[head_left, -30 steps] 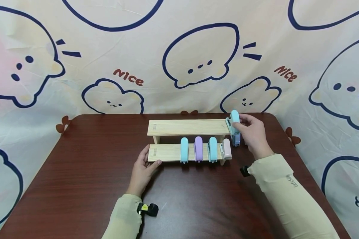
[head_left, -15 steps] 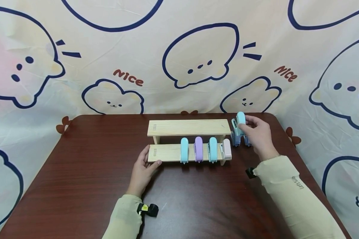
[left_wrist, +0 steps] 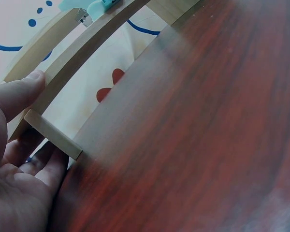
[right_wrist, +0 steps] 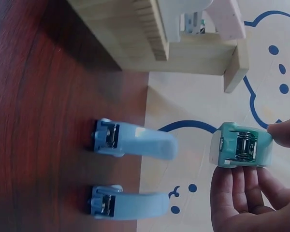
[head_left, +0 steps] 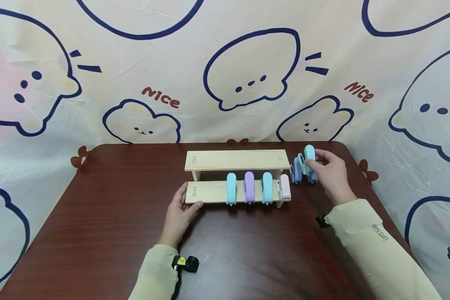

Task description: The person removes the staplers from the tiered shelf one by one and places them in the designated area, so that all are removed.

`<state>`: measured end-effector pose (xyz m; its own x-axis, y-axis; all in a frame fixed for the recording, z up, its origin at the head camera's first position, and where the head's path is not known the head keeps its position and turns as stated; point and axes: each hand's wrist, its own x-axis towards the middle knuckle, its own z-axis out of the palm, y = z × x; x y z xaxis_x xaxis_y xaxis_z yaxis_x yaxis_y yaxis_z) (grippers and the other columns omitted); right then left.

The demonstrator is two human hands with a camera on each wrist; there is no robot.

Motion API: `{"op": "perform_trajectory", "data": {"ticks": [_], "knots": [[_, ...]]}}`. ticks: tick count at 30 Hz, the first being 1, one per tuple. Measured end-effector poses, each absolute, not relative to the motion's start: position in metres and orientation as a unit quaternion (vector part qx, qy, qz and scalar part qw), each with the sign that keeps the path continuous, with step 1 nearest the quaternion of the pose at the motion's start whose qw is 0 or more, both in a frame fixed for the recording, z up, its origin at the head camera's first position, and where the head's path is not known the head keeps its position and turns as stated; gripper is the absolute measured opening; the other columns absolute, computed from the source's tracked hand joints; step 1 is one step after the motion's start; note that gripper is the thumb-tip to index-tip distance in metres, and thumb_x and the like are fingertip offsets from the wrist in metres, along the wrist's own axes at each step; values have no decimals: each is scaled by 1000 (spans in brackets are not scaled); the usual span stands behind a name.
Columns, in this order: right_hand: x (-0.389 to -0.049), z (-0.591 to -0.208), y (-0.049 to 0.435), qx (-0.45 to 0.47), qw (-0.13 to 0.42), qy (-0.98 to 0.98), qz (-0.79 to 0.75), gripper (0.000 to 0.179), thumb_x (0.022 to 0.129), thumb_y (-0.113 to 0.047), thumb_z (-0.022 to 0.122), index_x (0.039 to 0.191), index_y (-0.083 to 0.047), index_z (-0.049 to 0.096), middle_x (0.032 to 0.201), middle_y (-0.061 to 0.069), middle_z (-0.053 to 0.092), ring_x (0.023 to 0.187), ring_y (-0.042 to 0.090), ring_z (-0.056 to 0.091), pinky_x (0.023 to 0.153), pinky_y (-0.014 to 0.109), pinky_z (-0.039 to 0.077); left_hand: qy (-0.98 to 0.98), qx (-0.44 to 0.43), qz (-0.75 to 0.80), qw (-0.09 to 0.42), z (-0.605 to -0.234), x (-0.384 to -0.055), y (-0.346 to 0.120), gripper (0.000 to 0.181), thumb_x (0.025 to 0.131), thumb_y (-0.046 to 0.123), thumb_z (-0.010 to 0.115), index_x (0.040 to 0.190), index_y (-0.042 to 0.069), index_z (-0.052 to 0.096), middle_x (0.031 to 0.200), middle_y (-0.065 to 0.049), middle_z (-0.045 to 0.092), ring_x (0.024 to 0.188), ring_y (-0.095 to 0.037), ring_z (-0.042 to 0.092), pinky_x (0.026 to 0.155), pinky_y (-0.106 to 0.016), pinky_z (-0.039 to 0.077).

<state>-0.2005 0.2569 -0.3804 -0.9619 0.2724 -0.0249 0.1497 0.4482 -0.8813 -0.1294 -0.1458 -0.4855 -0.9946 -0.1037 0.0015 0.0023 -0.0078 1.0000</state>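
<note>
My right hand (head_left: 331, 175) pinches a mint-green hole punch (right_wrist: 246, 146) between thumb and fingers, off the table and to the right of the wooden rack. Two blue hole punches (right_wrist: 140, 140) stand upright on the table beside it, partly covered by it in the head view. My left hand (head_left: 177, 218) grips the left end of the rack's lower board (head_left: 210, 191), thumb at the front and fingers behind and under it. Along that board's right half sit a light blue punch (head_left: 231, 189), a purple punch (head_left: 249, 187), another light blue punch (head_left: 267, 188) and a pale pink punch (head_left: 284, 186).
The rack's upper board (head_left: 236, 160) stands higher, behind the lower one, with nothing on it. Brown tabletop (head_left: 97, 233) stretches in front and to both sides. A patterned cloth (head_left: 135, 71) hangs just past the table's far edge.
My right hand has carried the mint-green punch rightward from the end of the upper board, uncovering the two blue punches on the table. My left hand holds still on the rack.
</note>
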Motion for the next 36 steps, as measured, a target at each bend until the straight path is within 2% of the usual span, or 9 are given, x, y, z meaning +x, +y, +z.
{"op": "perform_trajectory", "data": {"ticks": [3,10,17,36], "knots": [[-201,-383,261,-123,63,-851,507,55,97,-28,67,146,-8,52,129,15,55,107,24,49,93,42,54,-704,35,-708,37,-485,-129,-146,82,90,-5,70,158,2,25,158,-16,37,140,-23,40,105,-16,38],[-202,-386,270,-107,81,-854,503,52,96,-24,68,142,-4,55,117,11,56,101,18,49,79,26,53,-704,29,-709,39,-485,-128,-147,82,90,-6,70,158,1,25,157,-16,38,140,-23,40,105,-15,37],[-201,-388,277,-114,81,-856,497,54,96,-27,68,143,-5,54,118,10,55,102,19,49,70,15,50,-703,26,-710,39,-486,-128,-147,82,90,-6,70,158,1,25,157,-16,38,140,-23,40,103,-13,38],[-203,-394,292,-128,90,-857,491,55,97,-30,66,144,-5,53,116,7,54,100,16,49,74,19,54,-703,30,-710,37,-486,-129,-147,82,90,-5,71,158,2,25,157,-16,38,140,-23,41,101,-12,38]]}}
